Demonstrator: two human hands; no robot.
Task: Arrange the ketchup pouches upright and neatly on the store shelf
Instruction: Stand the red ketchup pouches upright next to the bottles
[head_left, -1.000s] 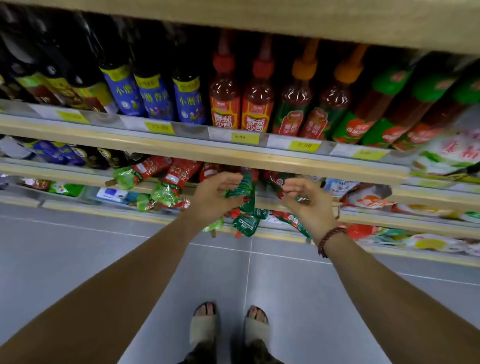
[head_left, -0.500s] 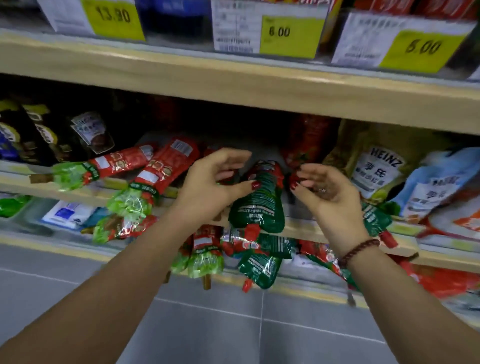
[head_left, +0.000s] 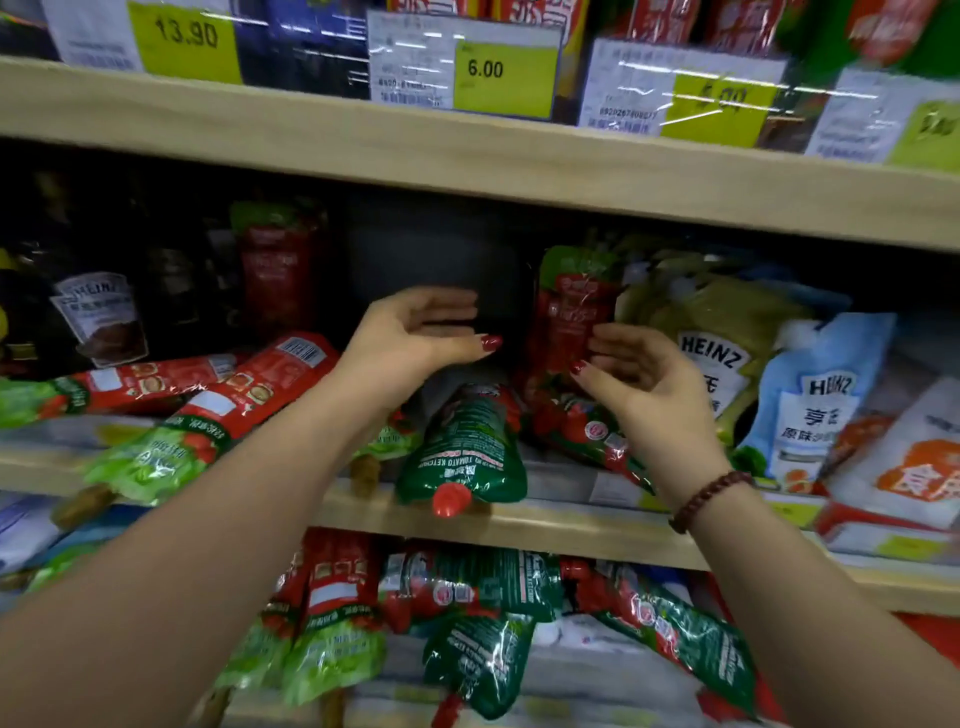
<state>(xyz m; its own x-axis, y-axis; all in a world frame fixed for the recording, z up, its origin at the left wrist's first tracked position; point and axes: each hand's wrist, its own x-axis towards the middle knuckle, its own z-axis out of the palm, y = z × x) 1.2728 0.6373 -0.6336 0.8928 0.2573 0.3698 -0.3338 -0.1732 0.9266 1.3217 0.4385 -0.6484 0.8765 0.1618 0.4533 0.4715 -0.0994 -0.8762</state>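
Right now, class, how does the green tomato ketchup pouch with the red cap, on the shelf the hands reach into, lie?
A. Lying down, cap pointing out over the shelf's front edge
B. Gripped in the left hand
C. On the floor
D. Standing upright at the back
A: the green tomato ketchup pouch lies flat on the shelf, its red cap overhanging the front edge; the left hand and right hand hover above, neither gripping it.

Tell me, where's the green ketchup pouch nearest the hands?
Head view, centre: the green ketchup pouch lies flat on the middle shelf, below and between the left hand and right hand.
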